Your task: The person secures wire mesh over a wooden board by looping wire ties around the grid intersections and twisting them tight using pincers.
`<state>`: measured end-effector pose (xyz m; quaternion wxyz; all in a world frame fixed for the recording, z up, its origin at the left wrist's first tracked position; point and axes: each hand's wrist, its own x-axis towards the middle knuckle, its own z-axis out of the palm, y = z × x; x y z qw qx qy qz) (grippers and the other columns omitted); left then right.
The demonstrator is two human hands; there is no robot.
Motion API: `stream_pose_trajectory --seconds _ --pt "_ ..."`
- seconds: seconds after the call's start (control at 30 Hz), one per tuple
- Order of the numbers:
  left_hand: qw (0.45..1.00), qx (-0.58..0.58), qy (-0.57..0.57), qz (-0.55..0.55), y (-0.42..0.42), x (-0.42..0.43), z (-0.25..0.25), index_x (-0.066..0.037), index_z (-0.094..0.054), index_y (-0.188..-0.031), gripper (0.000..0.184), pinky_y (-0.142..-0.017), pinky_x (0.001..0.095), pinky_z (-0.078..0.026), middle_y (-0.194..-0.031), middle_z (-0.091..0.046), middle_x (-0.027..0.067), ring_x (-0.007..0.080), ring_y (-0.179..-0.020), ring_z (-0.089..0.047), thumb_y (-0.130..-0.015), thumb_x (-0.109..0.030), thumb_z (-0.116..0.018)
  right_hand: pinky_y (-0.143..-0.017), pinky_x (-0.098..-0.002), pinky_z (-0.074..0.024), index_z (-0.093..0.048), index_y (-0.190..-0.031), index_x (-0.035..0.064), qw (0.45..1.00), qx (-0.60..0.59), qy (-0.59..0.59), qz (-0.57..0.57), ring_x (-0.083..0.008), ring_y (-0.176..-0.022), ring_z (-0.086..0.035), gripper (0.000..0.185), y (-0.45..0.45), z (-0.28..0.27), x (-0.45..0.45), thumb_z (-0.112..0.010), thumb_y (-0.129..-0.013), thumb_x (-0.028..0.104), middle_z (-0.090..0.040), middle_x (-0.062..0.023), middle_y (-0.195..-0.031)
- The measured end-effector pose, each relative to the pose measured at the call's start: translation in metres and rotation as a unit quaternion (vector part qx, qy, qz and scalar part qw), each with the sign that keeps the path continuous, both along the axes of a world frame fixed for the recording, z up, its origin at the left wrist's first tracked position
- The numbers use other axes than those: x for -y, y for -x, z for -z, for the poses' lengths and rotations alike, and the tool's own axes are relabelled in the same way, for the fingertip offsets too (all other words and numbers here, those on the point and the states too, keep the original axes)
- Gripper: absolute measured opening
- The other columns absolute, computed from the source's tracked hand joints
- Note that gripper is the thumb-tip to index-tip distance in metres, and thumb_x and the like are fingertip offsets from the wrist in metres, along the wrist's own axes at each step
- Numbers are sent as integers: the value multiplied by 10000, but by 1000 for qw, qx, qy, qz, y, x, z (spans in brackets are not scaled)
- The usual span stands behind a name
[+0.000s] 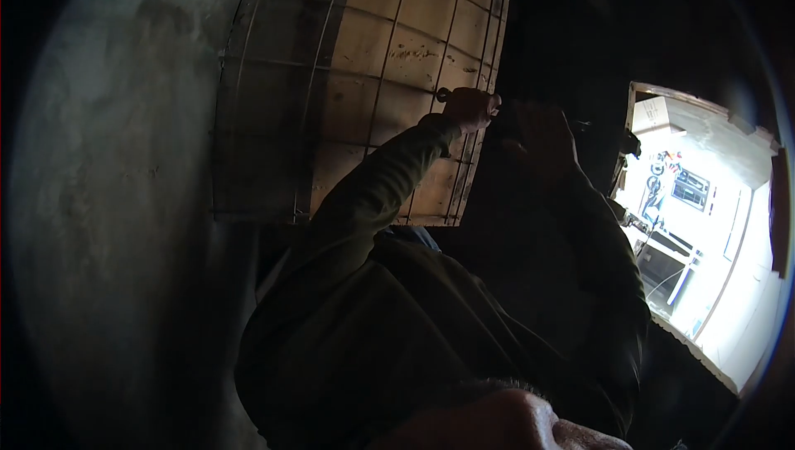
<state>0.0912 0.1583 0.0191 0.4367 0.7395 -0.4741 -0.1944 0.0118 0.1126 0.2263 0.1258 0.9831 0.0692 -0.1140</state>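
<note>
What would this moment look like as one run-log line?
Left hand: closed at wire grid, held item unclear | Right hand: open, in shadow | Wooden panel: behind grid | Bright opening: right of both hands

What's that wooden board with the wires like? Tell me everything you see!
The wooden board looks flat and brown, with dark marks. Thin wires cross in front, making a grid. One side is lit, the other shadowy. The left hand is near one edge; I can't tell whether it touches the wood.
</note>
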Motion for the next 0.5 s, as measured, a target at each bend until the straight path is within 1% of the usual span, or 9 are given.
stream_pose_trajectory --seconds 0.03,0.07,0.13,0.17,0.23,0.27,0.37,0.47,0.5 --pt "1000 2 -8 17 -3 0 0 -141 -604 -944 177 -627 408 -466 -745 -626 63 245 -684 -620 -824 -269 -579 -834 -397 -452 -591 -1075 75 992 28 91 -88 -259 -949 -559 290 -7 13 12 -589 -841 247 -588 -89 -1063" --pt "999 3 -17 36 -3 -2 0 -146 -606 -959 201 -645 411 -473 -761 -631 62 247 -704 -624 -825 -295 -584 -834 -397 -452 -591 -1075 75 992 27 89 -90 -259 -949 -559 290 -15 18 16 -589 -841 247 -588 -89 -1063" --pt "998 -28 -24 54 -12 -7 -8 -154 -599 -970 212 -681 424 -470 -799 -634 61 254 -765 -621 -795 -273 -613 -809 -402 -467 -581 -1113 105 981 -174 52 61 -246 -951 -553 287 -30 24 23 -522 -875 257 -580 -71 -1025" --pt "995 -60 -29 79 -14 -10 -12 -161 -592 -980 239 -718 437 -467 -837 -637 60 261 -827 -618 -765 -251 -642 -809 -402 -467 -581 -1113 105 981 -176 51 61 -246 -951 -553 287 -26 28 27 -522 -875 257 -580 -71 -1025" --pt "993 -59 -34 92 -16 -13 -15 -160 -593 -948 211 -721 435 -466 -826 -631 56 261 -822 -618 -763 -250 -640 -751 -395 -492 -586 -1110 141 985 -160 35 -56 -240 -941 -561 268 -18 34 31 -485 -890 254 -572 -67 -954" --pt "992 -57 -40 104 -18 -16 -17 -159 -593 -916 185 -725 433 -464 -815 -626 52 261 -818 -617 -761 -250 -638 -751 -395 -492 -586 -1110 141 985 -159 34 -55 -240 -941 -561 268 -15 37 31 -485 -890 254 -572 -67 -954" --pt "994 -26 -2 105 -14 -19 -11 -144 -587 -890 244 -700 424 -464 -718 -598 56 251 -722 -613 -792 -362 -635 -714 -388 -509 -562 -1138 159 988 -151 -2 15 -238 -931 -574 263 -15 35 17 -473 -894 197 -573 -90 -931" --pt "998 14 61 10 -3 -22 -4 -129 -555 -825 241 -773 422 -428 -696 -567 51 249 -726 -591 -775 -341 -658 -723 -397 -505 -519 -1175 135 967 -238 -48 74 -261 -909 -588 290 -13 46 24 -436 -899 163 -583 -107 -950" --pt "998 5 68 18 -5 -35 -21 -85 -545 -825 267 -793 414 -391 -710 -559 77 258 -736 -574 -766 -313 -671 -735 -405 -499 -499 -1193 125 948 -289 -72 109 -282 -908 -590 307 -10 57 33 -440 -893 157 -586 -115 -967"
